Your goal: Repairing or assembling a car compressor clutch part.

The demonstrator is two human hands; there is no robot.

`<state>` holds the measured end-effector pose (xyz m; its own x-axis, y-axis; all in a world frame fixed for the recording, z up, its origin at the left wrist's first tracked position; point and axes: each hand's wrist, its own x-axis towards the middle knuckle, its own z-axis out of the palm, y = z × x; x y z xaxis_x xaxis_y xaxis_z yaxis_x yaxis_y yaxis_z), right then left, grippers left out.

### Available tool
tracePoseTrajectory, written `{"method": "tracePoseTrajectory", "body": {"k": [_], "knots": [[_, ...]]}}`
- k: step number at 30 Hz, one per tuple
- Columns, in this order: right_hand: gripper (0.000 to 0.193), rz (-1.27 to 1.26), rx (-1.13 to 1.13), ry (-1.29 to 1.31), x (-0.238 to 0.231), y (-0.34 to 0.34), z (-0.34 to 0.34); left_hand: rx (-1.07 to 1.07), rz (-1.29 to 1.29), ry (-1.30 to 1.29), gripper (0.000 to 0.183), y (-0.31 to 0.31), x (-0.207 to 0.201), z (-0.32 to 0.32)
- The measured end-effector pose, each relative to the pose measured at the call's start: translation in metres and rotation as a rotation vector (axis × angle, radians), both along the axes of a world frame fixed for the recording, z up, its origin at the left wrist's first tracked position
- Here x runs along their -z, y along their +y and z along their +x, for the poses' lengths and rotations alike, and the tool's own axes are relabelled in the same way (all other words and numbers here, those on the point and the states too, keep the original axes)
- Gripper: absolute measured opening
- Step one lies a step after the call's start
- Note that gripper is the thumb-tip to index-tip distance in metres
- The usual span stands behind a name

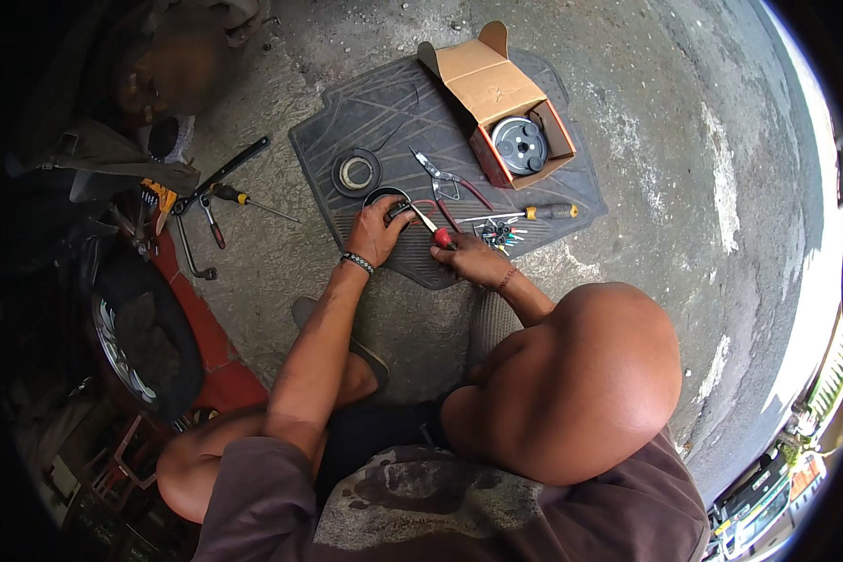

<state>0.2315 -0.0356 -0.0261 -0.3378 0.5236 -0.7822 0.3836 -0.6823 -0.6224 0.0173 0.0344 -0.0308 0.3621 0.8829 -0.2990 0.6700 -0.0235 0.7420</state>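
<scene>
My left hand (378,234) is closed around a dark round part (385,199) with a pale rim, mostly hidden by the fingers. My right hand (478,261) grips a red-handled tool (443,238). Its narrow light-coloured end reaches the part beside my left fingertips; I cannot tell its exact kind. A thin red wire (423,201) runs near the same spot. A roll of black tape (357,172) lies beyond my left hand. Pliers with dark red handles (451,185) rest open on the black rubber mat (384,108), ahead of my right hand.
An open cardboard box (485,80) holds a round metal disc (520,146). A yellow-and-black screwdriver (552,213) and several small coloured pieces (501,235) lie on the mat's right. To the left are another screwdriver (229,194), a ratchet (235,165) and a bent wrench (193,251).
</scene>
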Motion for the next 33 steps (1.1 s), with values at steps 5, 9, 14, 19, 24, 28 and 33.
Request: {"method": "tracePoseTrajectory", "body": {"k": [5,9,14,19,24,28,33], "knots": [[0.051,0.473,-0.004,-0.141,0.016,-0.017,0.000,-0.073,-0.279,-0.153,0.036,0.000,-0.005,0.007],[0.053,0.476,-0.008,-0.149,0.010,-0.016,-0.003,-0.065,-0.375,-0.131,0.033,0.004,-0.014,0.005],[0.052,0.517,-0.046,-0.338,-0.005,-0.008,-0.007,-0.038,-0.361,-0.073,0.030,0.004,-0.016,0.006],[0.050,0.425,-0.008,-0.284,0.001,-0.010,-0.008,-0.045,-0.436,-0.257,0.028,0.008,-0.002,0.000],[0.054,0.221,0.009,-0.095,0.000,-0.004,-0.003,-0.097,-0.660,-0.488,0.029,0.009,0.000,-0.007],[0.046,-0.019,0.114,0.060,0.011,-0.007,-0.002,0.000,-0.522,-0.257,0.036,0.010,-0.005,-0.002],[0.042,0.218,0.044,-0.126,0.019,-0.005,0.004,0.026,0.105,0.103,0.041,-0.003,-0.013,0.014]]}}
